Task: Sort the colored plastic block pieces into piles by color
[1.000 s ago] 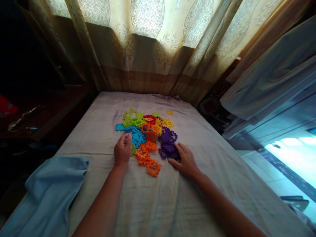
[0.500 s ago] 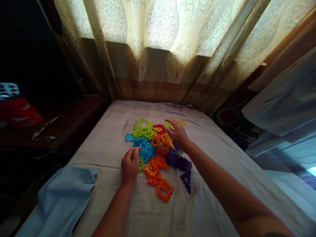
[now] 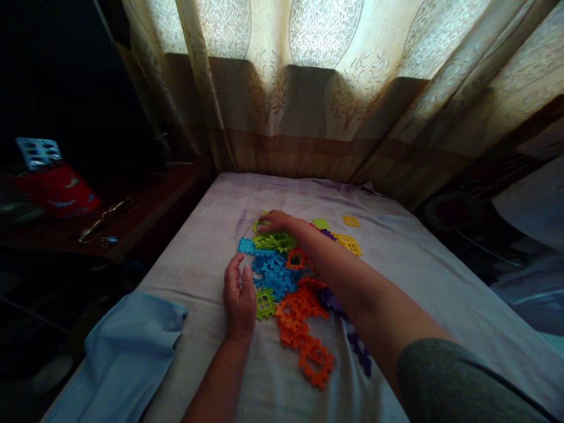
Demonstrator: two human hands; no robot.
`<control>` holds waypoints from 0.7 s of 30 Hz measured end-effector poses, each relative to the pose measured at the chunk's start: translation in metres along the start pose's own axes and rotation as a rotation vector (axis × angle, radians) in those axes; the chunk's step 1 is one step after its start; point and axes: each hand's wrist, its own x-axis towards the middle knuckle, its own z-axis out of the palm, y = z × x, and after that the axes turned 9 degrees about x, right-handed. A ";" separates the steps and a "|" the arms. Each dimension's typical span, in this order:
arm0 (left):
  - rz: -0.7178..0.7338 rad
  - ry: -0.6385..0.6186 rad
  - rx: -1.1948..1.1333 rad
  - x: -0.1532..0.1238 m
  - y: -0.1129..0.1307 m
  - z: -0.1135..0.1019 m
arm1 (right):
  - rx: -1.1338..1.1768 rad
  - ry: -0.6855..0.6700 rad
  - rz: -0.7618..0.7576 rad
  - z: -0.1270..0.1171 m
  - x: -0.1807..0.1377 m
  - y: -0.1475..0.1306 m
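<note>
Toothed plastic building tiles lie in a loose colour-grouped heap on the bed. My right hand (image 3: 278,222) reaches across the heap with fingers stretched out, over the lime-green tiles (image 3: 277,242) at its far left. Left of the blue tiles (image 3: 274,273), my left hand (image 3: 240,298) rests with thumb and fingers apart, holding nothing. Close beside it is a single green window tile (image 3: 265,304). Orange tiles (image 3: 293,317) trail toward me. My right forearm partly covers the purple tiles (image 3: 330,299); yellow tiles (image 3: 349,243) show beyond it.
A light blue cloth (image 3: 132,346) lies at the bed's left edge. On the dark wooden table (image 3: 176,182) at left stands a red container (image 3: 66,191). Curtains (image 3: 282,117) hang behind the bed sheet (image 3: 423,264).
My right hand has swept left from the red and yellow tiles to the green ones. My left hand has gone from closed to open. The view has shifted slightly.
</note>
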 end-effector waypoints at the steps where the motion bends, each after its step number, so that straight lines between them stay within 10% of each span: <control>1: 0.020 0.010 0.010 0.000 -0.001 0.001 | 0.006 -0.023 -0.071 0.001 -0.009 0.001; 12: 0.221 -0.036 0.229 0.000 -0.002 0.002 | 0.337 0.010 -0.493 -0.010 -0.153 0.036; 16: 0.277 -0.132 0.275 -0.001 -0.004 0.002 | 0.546 0.239 -0.094 -0.035 -0.143 0.099; 19: 0.290 -0.163 0.295 -0.001 -0.004 0.001 | 0.310 0.609 0.441 -0.043 -0.123 0.155; 21: 0.280 -0.172 0.302 -0.001 -0.003 0.001 | 0.192 0.608 0.737 -0.039 -0.113 0.182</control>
